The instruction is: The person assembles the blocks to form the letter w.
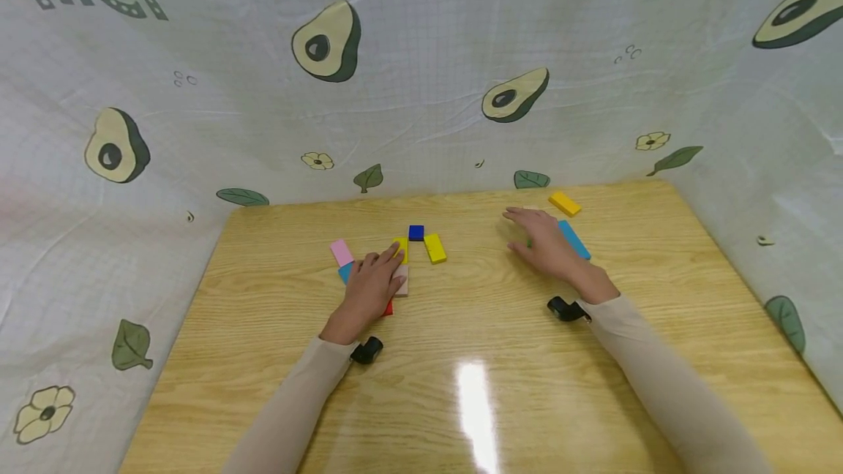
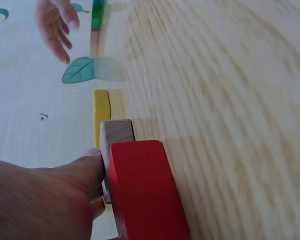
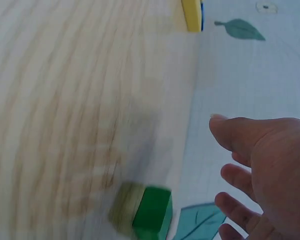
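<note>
My left hand point(image 1: 374, 285) lies over a group of blocks, its fingers reaching across them. Its fingertips are at a yellow block point(image 1: 402, 246); the thumb is beside a plain wood block point(image 1: 402, 284). A red block point(image 1: 388, 309) and a blue block point(image 1: 345, 272) show partly from under that hand, with a pink block point(image 1: 341, 252) beyond. In the left wrist view the red block point(image 2: 145, 190) stands nearest. My right hand point(image 1: 545, 243) hovers with loose, spread fingers and holds nothing. Below it is a green block point(image 3: 153, 212), mostly hidden in the head view, with a light-blue block point(image 1: 574, 239) alongside.
A dark blue block point(image 1: 416, 232) and another yellow block point(image 1: 435, 249) lie right of the left hand. An orange-yellow block point(image 1: 564, 203) lies near the table's back edge. An avocado-print cloth point(image 1: 421, 130) hangs behind the wooden table point(image 1: 421, 386) and along its sides.
</note>
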Motion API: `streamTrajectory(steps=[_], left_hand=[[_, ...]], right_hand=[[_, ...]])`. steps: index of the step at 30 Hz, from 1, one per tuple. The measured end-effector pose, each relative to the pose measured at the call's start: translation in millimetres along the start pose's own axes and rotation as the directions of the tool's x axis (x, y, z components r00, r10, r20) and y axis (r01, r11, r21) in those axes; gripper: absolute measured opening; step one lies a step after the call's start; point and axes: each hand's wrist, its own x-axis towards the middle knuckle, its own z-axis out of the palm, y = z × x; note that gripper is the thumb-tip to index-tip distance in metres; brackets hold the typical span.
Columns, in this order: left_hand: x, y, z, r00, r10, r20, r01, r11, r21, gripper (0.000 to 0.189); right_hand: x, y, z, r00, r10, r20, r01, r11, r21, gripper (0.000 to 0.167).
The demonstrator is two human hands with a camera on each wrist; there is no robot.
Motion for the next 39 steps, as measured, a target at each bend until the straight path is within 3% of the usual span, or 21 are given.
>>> streamTrajectory(steps=[11,21,39], left_hand=[[-0.1,0.2,1.5,1.000,-0.007,-0.005,0.007,1.000,0.004,0.054],[0.4,-0.8,3.0,1.000,-0.007,-0.002,0.007,1.000,0.002,0.054],[-0.5,1.2,1.4,1.000,-0.010,-0.009,0.010,1.000,0.012,0.054]], right_hand=[[-2.5,32,-24,0.999,0.031,-0.011,-0.031,0.999,-0.043,0.054],[2.2,56,-28,1.000,0.025,-0.003,-0.026,0.995,-0.095,0.051],[13.0,66,-33,0.990,0.013,0.137,-0.002,0.996,-0.085,0.060]])
